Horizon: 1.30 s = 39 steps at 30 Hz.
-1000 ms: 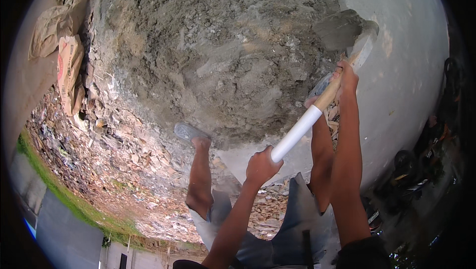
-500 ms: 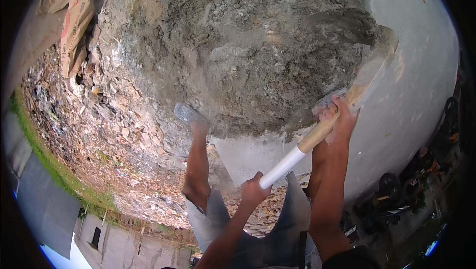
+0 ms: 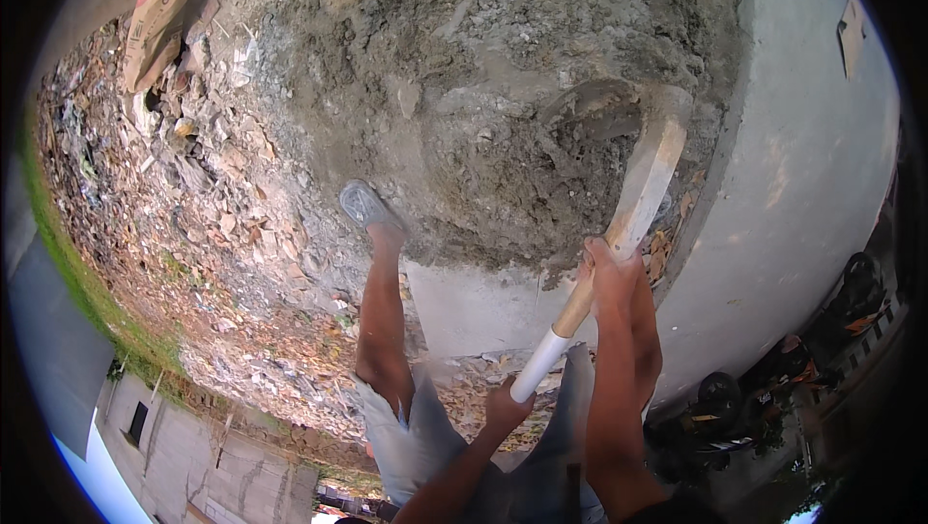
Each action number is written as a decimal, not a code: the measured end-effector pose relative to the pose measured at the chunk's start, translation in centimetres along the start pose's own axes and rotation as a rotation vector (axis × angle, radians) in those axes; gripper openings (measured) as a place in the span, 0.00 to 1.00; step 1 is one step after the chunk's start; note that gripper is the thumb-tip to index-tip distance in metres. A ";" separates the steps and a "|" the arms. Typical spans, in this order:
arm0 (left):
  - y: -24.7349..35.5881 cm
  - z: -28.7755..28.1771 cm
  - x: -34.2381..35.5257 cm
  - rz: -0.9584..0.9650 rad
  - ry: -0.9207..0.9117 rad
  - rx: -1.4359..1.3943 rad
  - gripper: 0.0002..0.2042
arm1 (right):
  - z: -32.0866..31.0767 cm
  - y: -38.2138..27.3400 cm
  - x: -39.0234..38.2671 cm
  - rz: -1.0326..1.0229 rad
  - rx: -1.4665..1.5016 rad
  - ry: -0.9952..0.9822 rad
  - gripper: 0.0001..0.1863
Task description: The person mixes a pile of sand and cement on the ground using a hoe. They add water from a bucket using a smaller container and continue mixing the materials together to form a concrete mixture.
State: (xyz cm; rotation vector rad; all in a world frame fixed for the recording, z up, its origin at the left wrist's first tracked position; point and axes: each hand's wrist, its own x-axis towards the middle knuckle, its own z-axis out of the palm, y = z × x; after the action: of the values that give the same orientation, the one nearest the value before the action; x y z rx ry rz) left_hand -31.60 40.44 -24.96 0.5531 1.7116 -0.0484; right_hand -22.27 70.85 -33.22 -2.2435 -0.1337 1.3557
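A long-handled hoe slants across the lower right of the grey mortar heap. Its blade is partly sunk in the damp, crumbly mix near the right side. My right hand grips the wooden shaft about midway. Lower down, my left hand is wrapped round the white-sleeved end of the handle. My left foot, in a grey shoe, stands at the heap's near left edge. The right foot is mostly hidden behind my right hand and the shaft.
Broken rubble covers the ground on the left. A torn brown paper sack lies at the upper left. A smooth pale wall runs along the right. A flat pale board lies before my legs, and parked motorbikes stand lower right.
The hoe's blade has moved left and slightly down, away from the wall into the mix. Both hands have come lower with the handle, which is now steeper.
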 end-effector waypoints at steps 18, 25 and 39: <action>1.9 -0.4 3.8 0.152 -0.008 0.089 0.19 | -2.6 -4.2 1.2 0.008 0.146 0.054 0.07; 21.6 -4.6 16.2 0.231 -0.079 0.225 0.20 | -1.3 -20.5 16.9 -0.296 0.140 0.072 0.07; 3.9 -5.5 5.6 0.261 0.070 0.095 0.17 | -1.0 -8.0 -2.6 -0.058 0.159 0.028 0.09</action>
State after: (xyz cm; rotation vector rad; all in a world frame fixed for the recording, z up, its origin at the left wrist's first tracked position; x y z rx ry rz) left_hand -35.71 47.56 -27.94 0.8530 1.6984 0.0775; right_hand -21.31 76.48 -26.96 -2.1088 -0.0771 1.2592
